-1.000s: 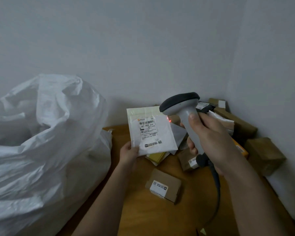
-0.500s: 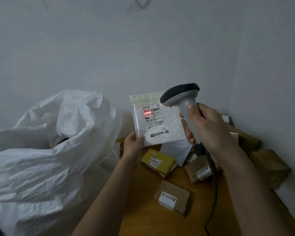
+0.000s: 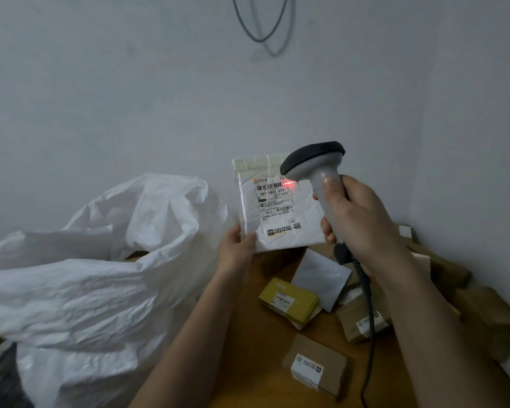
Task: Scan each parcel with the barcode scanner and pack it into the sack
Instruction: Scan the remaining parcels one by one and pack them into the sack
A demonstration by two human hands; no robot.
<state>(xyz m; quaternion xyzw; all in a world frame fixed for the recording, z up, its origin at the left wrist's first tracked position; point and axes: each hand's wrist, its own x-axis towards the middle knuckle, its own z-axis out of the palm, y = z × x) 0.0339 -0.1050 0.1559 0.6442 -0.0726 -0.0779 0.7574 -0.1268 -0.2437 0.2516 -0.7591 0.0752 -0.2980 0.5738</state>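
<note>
A pale grey wall (image 3: 130, 92) fills the upper half of the frame and meets a second wall (image 3: 483, 142) in a corner at the right. A loop of dark cable (image 3: 262, 30) hangs down the wall at top centre.

Below, a brown wooden worktop (image 3: 248, 334) runs from the centre to the lower right. A large crumpled white sack (image 3: 95, 284) takes up the lower left, its mouth gaping toward the centre; what lies inside is too dark to tell.

At centre frame the left hand (image 3: 236, 248) pinches the lower left corner of a white padded parcel (image 3: 277, 213), holding it upright above the worktop with its printed label facing the camera. The right hand (image 3: 357, 219) is wrapped round the grey handle of the barcode scanner (image 3: 315, 163), thumb lying up the back of the handle, the dark head pointing left at the parcel. A red line of light falls on the label's top barcode. The scanner's black cord (image 3: 368, 319) trails down to the bottom edge.

On the worktop under the hands lie a yellow box (image 3: 289, 298), a flat grey mailer (image 3: 321, 275) just beside it, a small cardboard box with a white label (image 3: 315, 363) nearer the bottom edge, and another labelled carton (image 3: 357, 322) partly behind the cord. More brown cartons (image 3: 489, 319) pile along the right wall, dim and blurred.
</note>
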